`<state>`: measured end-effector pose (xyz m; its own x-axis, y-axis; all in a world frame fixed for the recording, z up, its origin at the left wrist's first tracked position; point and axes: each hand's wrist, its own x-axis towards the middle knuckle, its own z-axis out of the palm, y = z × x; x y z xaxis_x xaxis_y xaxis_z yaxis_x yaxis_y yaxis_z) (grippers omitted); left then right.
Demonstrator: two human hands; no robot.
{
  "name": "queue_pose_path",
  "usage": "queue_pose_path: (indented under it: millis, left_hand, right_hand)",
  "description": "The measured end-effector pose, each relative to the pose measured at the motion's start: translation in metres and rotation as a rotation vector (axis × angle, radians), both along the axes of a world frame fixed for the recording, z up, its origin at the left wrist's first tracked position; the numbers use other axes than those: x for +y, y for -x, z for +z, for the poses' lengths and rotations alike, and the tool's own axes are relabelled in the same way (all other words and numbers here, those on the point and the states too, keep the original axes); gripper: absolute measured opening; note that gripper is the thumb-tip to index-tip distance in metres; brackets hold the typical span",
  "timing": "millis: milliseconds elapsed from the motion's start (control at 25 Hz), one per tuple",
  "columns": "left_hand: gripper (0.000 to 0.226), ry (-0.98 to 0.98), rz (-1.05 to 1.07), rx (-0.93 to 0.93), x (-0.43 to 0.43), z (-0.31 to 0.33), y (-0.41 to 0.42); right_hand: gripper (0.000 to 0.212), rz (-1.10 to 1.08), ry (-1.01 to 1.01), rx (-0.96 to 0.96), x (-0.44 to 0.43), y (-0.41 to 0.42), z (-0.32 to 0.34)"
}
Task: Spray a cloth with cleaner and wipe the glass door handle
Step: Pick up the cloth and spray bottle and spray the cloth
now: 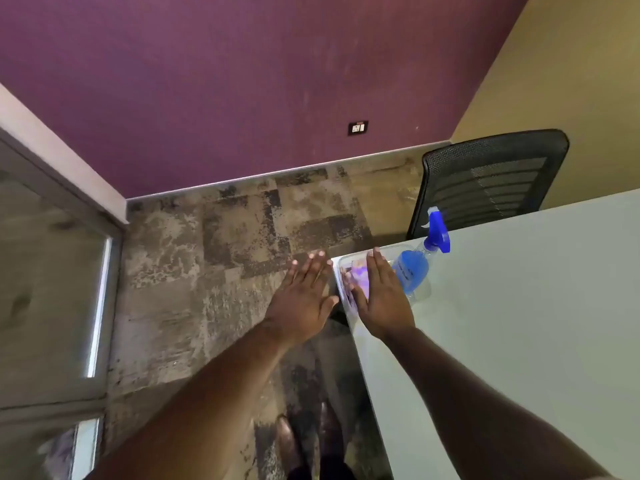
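A spray bottle (414, 268) of blue liquid with a blue trigger head lies in a clear plastic tray (424, 294) at the near corner of a white table. A purplish cloth (358, 273) lies in the same tray, partly hidden under my right hand. My right hand (382, 297) hovers flat over the tray with fingers extended, holding nothing. My left hand (304, 299) is stretched out flat beside the table corner, above the floor, also holding nothing. A glass door (52, 278) stands at the left; I see no handle on it in this view.
The white table (519, 323) fills the right side. A black mesh office chair (491, 178) stands behind it. Purple wall with a socket (357, 127) ahead, patterned carpet (214, 265) below, my shoes (304, 441) at the bottom.
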<state>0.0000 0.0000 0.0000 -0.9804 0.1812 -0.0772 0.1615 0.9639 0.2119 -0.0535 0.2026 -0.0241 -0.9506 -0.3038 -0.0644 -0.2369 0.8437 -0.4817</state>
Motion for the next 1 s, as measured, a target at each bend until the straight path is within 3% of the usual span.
queue_pose_path:
  millis: [200,360,640,840,1000]
  left_hand:
    - [0.07,0.022,-0.074,-0.142,0.024,-0.04,0.011]
    - [0.068,0.025,-0.111,-0.232,0.034,-0.062,0.016]
    - [0.068,0.038,-0.13,-0.22,0.035,-0.07,0.024]
    - [0.069,0.034,-0.129,-0.231,0.038,-0.065,0.028]
    - [0.07,0.01,-0.124,-0.247,0.039,-0.068,0.026]
  right_hand:
    - [0.085,-0.086,0.026,-0.143,0.01,0.014,-0.033]
    - [0.073,-0.101,0.019,-0.214,0.015,0.028,-0.05]
    - [0.058,-0.002,-0.317,-0.292,0.011,0.057,-0.068]
    - [0.046,-0.037,-0.487,-0.185,0.006,0.067,-0.07]
    - [0.053,-0.241,-0.378,-0.151,0.0,0.065,-0.071]
